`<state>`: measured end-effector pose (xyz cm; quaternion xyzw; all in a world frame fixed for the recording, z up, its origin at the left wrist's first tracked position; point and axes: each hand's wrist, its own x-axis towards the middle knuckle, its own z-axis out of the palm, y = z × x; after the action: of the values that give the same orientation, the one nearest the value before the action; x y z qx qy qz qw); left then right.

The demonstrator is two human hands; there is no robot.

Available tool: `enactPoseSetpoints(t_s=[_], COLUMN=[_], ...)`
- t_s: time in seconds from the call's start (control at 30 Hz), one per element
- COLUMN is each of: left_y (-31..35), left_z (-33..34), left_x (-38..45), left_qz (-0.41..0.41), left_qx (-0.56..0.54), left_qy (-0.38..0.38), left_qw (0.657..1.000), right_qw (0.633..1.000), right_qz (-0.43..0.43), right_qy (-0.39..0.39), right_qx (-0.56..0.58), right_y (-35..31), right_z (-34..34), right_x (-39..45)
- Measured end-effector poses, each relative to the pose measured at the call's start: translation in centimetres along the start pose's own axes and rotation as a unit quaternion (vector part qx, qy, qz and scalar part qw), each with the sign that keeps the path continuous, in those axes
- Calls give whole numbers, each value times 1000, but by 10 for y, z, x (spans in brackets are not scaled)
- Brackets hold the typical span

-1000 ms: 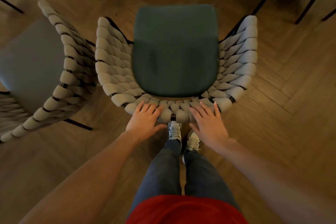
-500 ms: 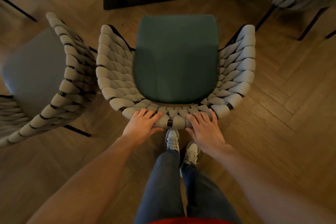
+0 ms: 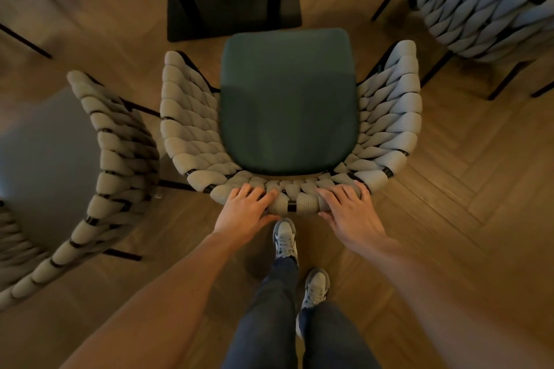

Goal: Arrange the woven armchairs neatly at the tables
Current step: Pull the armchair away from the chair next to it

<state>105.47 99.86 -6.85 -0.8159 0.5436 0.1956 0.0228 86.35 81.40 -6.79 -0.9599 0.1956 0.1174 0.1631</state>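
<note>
A woven armchair [image 3: 192,129] with a dark green seat cushion [image 3: 287,102] stands right in front of me, its open front facing a black table base [image 3: 233,6]. My left hand [image 3: 244,214] grips the top rail of the backrest left of centre, fingers over the weave and thumb behind. My right hand [image 3: 350,213] grips the same rail right of centre in the same way. The front edge of the cushion sits close to the table base.
A second woven armchair [image 3: 114,165] with a grey seat stands close on the left, nearly touching the first. A third woven chair [image 3: 479,6] stands at the upper right on black legs. My feet [image 3: 284,238] are on the herringbone wood floor behind the chair.
The chair has slid forward toward the black table base, and I have stepped after it. Both hands have stayed on the backrest rail, curling more firmly round it.
</note>
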Motion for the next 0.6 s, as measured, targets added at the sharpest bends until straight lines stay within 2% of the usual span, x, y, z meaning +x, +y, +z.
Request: enactPoseSetpoints(t_s=[0.17,0.43,0.6], left_y=[-15,-29,-41], left_z=[-18,-44,-64], left_x=[47,112,156], left_qz=[1,3,-16], left_qx=[-4,-6,-18], left_qy=[-18,9,-13], left_qw=[1000,1000,1000], right_qw=[1000,1000,1000], right_qz=[-2,-11,-13], right_qy=[12,8,-2], right_qx=[1,1,17], right_y=[20,55,78], right_z=[-20,-55,-75], right_x=[43,105,151])
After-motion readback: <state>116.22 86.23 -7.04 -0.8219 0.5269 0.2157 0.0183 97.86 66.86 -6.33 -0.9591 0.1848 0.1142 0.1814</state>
